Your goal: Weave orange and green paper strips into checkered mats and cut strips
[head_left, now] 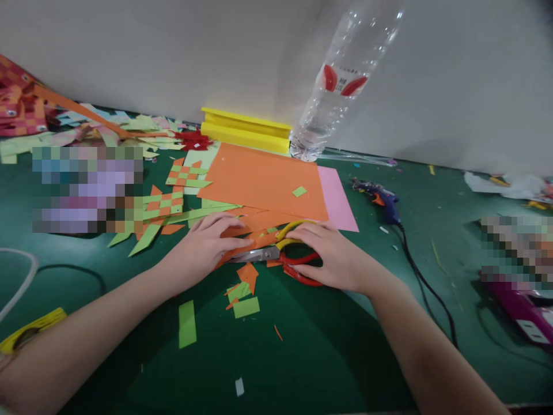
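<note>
My right hand (339, 253) has its fingers through the handles of a pair of scissors (264, 253), one handle yellow and one red. The blades point left, toward my left hand (205, 245). That hand grips an orange paper strip (261, 237) just above the blades; its fingertips are partly hidden against the paper. Behind lies a large orange paper sheet (263, 178), over a pink sheet (339, 199). Woven orange and green paper pieces (162, 204) sit left of it. Small green and orange scraps (246, 307) lie in front of the blades.
A clear plastic bottle (332, 92) leans against the wall beside a folded yellow piece (246, 132). On the right are a blue glue gun (380, 199) with a black cord and a purple power strip (516, 302). Paper strips (86, 135) heap at the back left.
</note>
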The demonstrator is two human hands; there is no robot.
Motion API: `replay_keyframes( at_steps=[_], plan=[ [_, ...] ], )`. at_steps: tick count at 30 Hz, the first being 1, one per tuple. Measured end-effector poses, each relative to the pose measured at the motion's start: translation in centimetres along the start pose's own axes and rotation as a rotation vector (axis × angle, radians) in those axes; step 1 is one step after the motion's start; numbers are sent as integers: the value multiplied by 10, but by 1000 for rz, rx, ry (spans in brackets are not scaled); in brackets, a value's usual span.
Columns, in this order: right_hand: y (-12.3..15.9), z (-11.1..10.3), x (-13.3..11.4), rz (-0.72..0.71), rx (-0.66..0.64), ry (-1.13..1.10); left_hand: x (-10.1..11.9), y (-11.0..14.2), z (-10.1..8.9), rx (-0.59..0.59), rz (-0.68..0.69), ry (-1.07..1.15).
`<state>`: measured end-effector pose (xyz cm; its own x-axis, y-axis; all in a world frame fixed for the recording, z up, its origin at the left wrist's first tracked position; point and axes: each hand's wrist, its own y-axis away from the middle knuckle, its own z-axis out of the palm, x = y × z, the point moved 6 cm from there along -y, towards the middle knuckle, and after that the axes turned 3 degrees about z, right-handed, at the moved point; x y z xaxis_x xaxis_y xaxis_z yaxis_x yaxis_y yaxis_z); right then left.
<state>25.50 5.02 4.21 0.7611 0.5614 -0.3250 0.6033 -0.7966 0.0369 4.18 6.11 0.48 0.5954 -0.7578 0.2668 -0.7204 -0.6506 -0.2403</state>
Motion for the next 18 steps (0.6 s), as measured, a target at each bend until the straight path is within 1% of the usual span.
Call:
replay_keyframes(
  at_steps=[7,11,18],
  plan=[
    [-5,1,1,-37,46,5,4,2,-6,92,-57,-69],
    [-12,1,2,-56,26,2,1,2,-5,113,-112,-93],
    [-32,-8,-2,-124,-7,31,-4,-2,-6,120,-75,-182]
  ],
)
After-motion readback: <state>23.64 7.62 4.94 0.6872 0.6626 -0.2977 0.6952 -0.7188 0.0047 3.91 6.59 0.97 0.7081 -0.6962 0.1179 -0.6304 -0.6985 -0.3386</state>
